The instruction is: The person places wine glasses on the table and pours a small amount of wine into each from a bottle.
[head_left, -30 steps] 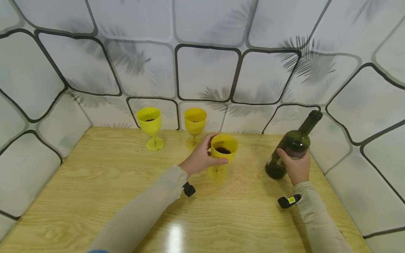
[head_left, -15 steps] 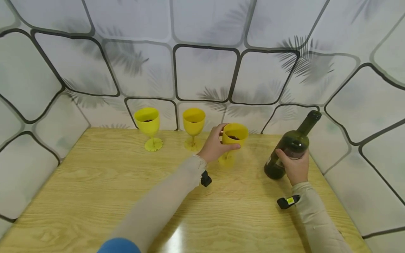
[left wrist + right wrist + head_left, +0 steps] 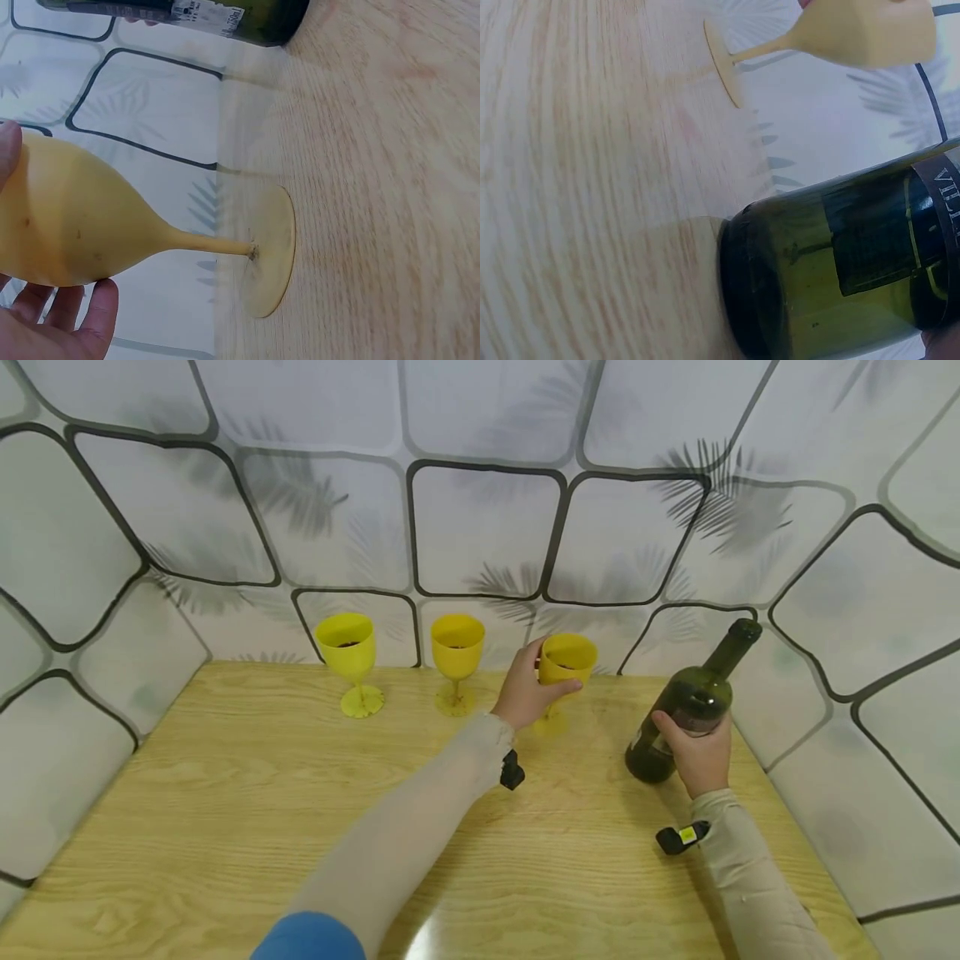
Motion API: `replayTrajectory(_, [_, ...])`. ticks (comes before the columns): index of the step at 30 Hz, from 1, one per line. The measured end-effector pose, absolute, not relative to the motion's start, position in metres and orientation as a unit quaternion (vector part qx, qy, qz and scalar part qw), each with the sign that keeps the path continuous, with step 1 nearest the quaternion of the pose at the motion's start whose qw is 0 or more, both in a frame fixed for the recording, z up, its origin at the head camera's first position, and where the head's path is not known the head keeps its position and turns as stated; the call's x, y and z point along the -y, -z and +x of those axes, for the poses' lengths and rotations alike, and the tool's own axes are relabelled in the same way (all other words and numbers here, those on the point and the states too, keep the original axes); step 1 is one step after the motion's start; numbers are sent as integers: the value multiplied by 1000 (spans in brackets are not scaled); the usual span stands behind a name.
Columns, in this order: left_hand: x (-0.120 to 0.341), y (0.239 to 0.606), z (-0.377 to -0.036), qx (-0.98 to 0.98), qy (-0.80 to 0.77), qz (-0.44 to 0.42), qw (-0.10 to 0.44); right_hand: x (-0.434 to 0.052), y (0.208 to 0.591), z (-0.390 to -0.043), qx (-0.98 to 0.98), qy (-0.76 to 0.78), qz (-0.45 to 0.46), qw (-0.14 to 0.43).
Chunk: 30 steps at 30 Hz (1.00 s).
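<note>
Your left hand (image 3: 525, 693) had its fingers (image 3: 101, 311) curled round the goblet (image 3: 566, 662) at the bench's (image 3: 225, 793) back edge, your right hand (image 3: 697, 756) gripping the tilted bottle (image 3: 686, 710); a careless nudge could have tipped either and spilled wine.

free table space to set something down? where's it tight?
Bare: the near half of the table, left of the left forearm, and the strip between the two sleeves. Crowded: the back edge, where two goblets, the left hand gripping a third goblet, and the right hand holding the bottle line up.
</note>
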State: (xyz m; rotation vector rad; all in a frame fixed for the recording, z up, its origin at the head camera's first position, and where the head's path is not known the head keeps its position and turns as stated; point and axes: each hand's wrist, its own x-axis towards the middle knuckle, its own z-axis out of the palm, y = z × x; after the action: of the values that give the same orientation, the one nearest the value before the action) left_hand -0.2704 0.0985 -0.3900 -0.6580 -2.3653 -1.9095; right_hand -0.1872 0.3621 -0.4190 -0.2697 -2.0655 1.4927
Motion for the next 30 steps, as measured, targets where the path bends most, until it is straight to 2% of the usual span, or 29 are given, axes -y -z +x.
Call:
replayTrajectory(11, [-99,389,-269,766,620,-169,-3,-361,421,-190,770,-560,-102,289])
replayTrajectory(18, [-82,390,-247,750,639,-167,-36,-361,419,-187,772,-554,-96,296])
replayTrajectory(25, [-36,393,-214,744,631,-214,-49,-363,419,-187,773,-556,-100,290])
replayTrajectory(30, [21,395,-193,736,641,-216,-28,-364,423,-184,765,-564,-57,306])
